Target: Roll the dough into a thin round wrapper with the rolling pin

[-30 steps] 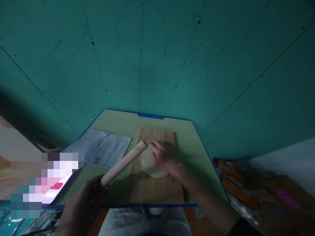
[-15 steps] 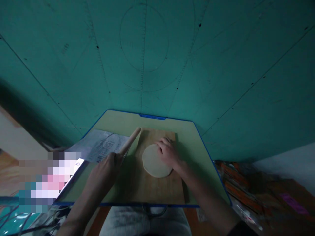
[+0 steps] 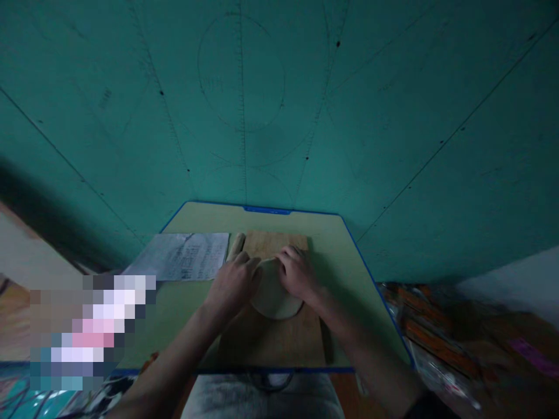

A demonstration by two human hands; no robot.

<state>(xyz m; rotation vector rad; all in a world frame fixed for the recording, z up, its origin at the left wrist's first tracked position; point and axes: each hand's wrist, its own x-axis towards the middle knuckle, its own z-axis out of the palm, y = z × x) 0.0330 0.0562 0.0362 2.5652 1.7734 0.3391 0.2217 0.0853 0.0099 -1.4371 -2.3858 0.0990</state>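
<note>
A round, flat sheet of dough (image 3: 276,299) lies on a wooden board (image 3: 273,343). My left hand (image 3: 238,279) is at its upper left edge, fingers curled onto the rim. At the upper right edge, my right hand (image 3: 297,272) has its fingers bent and pinching the dough. The fingertips of both hands are partly hidden. A wooden rolling pin (image 3: 236,245) rests just left of the board, its near end covered by my left hand.
The board sits on a small pale table (image 3: 213,212) with a blue rim. A printed paper sheet (image 3: 187,256) lies at its left. The green wall (image 3: 271,105) rises behind. Boxes and plastic-wrapped items (image 3: 437,337) are stacked low at the right.
My left hand has let go of the rolling pin, which now lies beside the board, and has moved right onto the dough's edge. My right hand stays at the dough's upper right edge.
</note>
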